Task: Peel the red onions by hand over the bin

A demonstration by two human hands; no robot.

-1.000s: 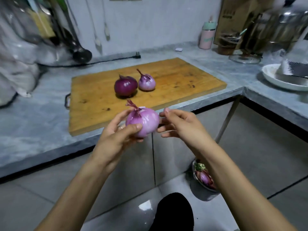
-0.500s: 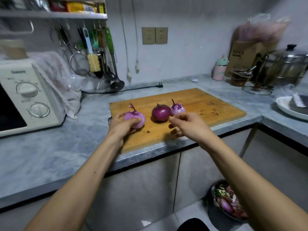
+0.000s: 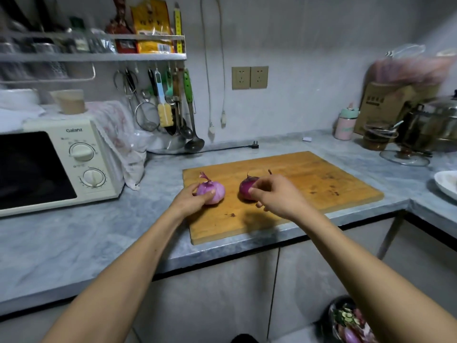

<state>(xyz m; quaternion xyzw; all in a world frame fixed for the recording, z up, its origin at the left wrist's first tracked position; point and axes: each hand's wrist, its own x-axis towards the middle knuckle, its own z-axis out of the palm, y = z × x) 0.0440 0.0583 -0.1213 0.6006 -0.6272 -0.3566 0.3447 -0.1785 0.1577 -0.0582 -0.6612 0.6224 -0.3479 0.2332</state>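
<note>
Dark-purple unpeeled onion (image 3: 247,188) lies directly under the right hand (image 3: 277,194), whose fingers pinch it, stem up; left hand (image 3: 195,197) cups the pale peeled onion (image 3: 214,190).

- Both bare forearms reach forward from the bottom of the view and draw closer together toward the hands.
- The left arm runs up from the lower left, its wrist nearly straight.
- The left hand (image 3: 190,198) lies with its back turned up, its fingers and thumb curled round the near side of the pale onion (image 3: 214,191) and gripping it.
- The right arm comes up from the lower right, longer in the view.
- The right hand (image 3: 277,195) is seen from the back, knuckles raised, its fingertips (image 3: 251,190) bent and pinching the dark onion (image 3: 244,188).
- The two hands are near each other without touching.
</note>
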